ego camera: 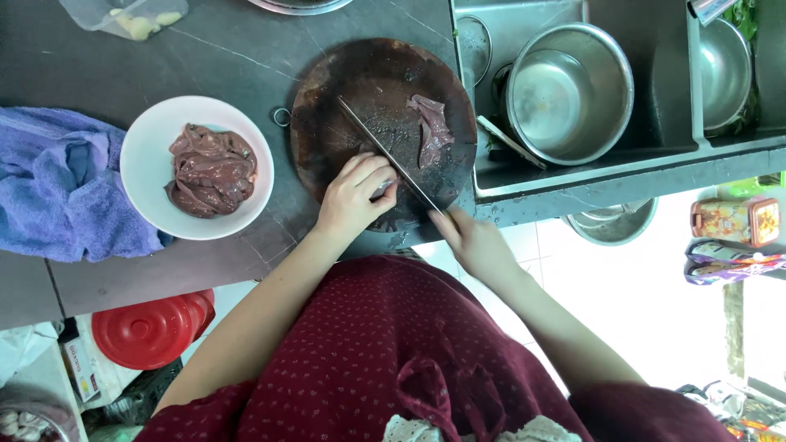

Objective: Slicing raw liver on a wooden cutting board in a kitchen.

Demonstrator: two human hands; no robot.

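Observation:
A round dark wooden chopping board (344,90) lies on the dark counter. My right hand (475,241) grips the handle of a long knife (385,151) whose blade runs diagonally across the board. My left hand (354,196) rests curled at the board's near edge, fingertips against the blade; whether it presses a piece of meat is hidden. A flat slice of dark red liver (432,129) lies on the board's right side, beyond the blade.
A white bowl (147,143) with raw liver (211,170) stands left of the board, beside a purple towel (61,184). A steel pot (569,94) sits in the sink at right. A plastic bag (131,16) of pale pieces lies at far left. A red lid (151,327) is below the counter.

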